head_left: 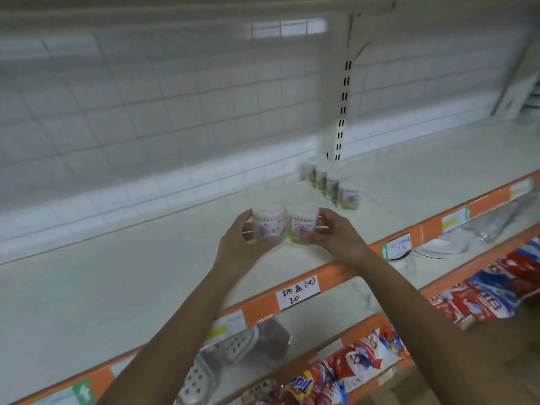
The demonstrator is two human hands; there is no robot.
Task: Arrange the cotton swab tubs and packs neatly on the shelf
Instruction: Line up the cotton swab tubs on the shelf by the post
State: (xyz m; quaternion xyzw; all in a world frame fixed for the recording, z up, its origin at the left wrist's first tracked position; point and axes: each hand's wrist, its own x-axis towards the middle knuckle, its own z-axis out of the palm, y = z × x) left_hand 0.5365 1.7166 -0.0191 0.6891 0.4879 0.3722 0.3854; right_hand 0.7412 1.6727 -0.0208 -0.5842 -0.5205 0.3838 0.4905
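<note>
My left hand [238, 239] grips a clear cotton swab tub [267, 226] with a purple and green label. Beside it, my right hand [333, 232] grips a second tub [302, 228] of the same kind. Both tubs are held side by side, touching, just above the white shelf [117, 276] near its front edge. A row of several matching tubs [333, 184] stands on the shelf further back to the right, running from the slotted upright toward the front.
An orange price rail [330, 273] with a handwritten label [298, 292] edges the shelf. Below lie white slotted trays [216, 358], a dark bowl [273, 337] and red snack packs [479, 296]. A wire grid back panel [163, 106] and slotted upright [343, 109] stand behind.
</note>
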